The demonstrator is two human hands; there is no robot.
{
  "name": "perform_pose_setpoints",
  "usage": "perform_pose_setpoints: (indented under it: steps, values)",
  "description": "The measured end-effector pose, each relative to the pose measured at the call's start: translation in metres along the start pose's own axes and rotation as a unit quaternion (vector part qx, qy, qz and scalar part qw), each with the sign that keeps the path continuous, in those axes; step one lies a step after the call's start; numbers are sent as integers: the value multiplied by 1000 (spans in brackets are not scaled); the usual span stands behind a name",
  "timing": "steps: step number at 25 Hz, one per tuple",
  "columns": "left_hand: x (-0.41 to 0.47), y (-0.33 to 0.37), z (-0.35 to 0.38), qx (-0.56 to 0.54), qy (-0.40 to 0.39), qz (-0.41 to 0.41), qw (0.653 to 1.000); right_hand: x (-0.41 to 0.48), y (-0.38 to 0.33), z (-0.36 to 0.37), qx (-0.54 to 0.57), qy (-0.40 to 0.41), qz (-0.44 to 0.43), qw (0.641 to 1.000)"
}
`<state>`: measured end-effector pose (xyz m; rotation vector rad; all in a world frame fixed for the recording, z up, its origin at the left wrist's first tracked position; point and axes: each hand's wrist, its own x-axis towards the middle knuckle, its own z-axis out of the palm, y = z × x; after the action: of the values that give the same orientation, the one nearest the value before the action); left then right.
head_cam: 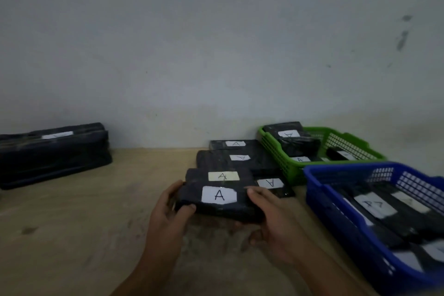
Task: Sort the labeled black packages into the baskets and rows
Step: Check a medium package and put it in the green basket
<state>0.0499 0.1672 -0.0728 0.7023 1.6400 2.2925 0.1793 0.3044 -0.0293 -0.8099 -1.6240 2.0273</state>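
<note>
package (217,202) marked a lies long axis left-right, label up, left hand (168,209) and right hand (271,218) gripping its ends.

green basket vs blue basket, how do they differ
The green basket sits farther back by the wall; the blue basket is nearer, at the right edge. The green one's visible labels read A; the blue one's clearest label looks different but is blurred. Both are slotted plastic holding labeled black packages.

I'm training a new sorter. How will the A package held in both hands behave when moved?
The A package probably stays stiff: it spans left hand and right hand without sagging. Its glossy wrap may be slippery. Flat and blocky, it shouldn't roll.
</note>
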Motion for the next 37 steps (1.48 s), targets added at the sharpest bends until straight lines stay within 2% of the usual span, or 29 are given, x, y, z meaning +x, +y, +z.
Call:
perform_pose_setpoints:
  steps: [2, 4, 7, 13, 18, 25, 27, 32, 37]
  values:
    - [-1, 0, 4, -91, 10, -83, 992, 7, 7, 0, -32, 17, -17, 999]
    - [1, 4, -3, -145, 9, -132, 981, 14, 8, 3, -51, 32, -32, 998]
    - [8, 5, -18, -93, -20, -158, 983, 20, 5, 13, -98, 18, -50, 994]
    - [15, -1, -23, -19, -26, -132, 991, 20, 23, 20, -46, -28, -45, 997]
    - [13, 0, -20, -47, -88, -166, 981, 23, 24, 12, -31, -20, -90, 995]
    - [14, -2, -24, -41, -69, -156, 985, 31, 28, 2, 54, -153, -26, 986]
    - [14, -1, -23, -60, -69, -171, 981, 30, 26, 2, 61, -142, -46, 987]
    - [10, 2, -22, -52, -148, -172, 973, 28, 23, -1, 42, -102, -74, 991]
    - [9, -1, -24, -14, -147, -144, 979, 26, 19, 0, 59, -118, -10, 991]
